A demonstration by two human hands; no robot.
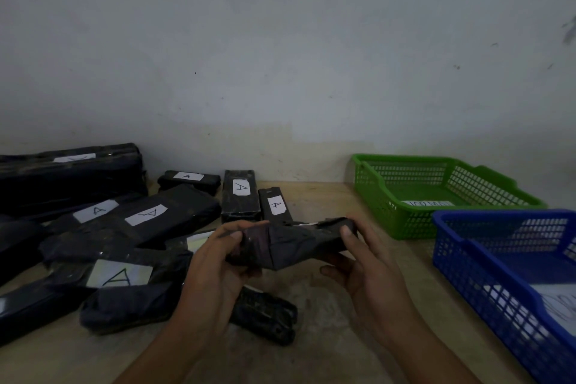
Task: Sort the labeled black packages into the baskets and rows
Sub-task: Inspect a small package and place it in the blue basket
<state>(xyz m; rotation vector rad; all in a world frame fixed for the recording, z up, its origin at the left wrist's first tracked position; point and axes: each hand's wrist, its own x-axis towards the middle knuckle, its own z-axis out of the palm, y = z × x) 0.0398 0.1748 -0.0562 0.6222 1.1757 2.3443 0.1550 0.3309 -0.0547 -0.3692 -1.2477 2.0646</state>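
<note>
A black package [290,246] is held above the table [327,321], gripped at its two ends by the left hand [215,262] and right hand [364,262], fingers curled round it. Its label is not visible. The wrap looks soft, crinkled, probably light; end grips seem best. A-labelled packages [146,215] lie left; green basket [405,221] and blue basket [486,274] stand right.

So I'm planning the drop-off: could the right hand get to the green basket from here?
Probably yes. The right hand holds one end of the black package, and only bare table lies between it and the green basket.
</note>
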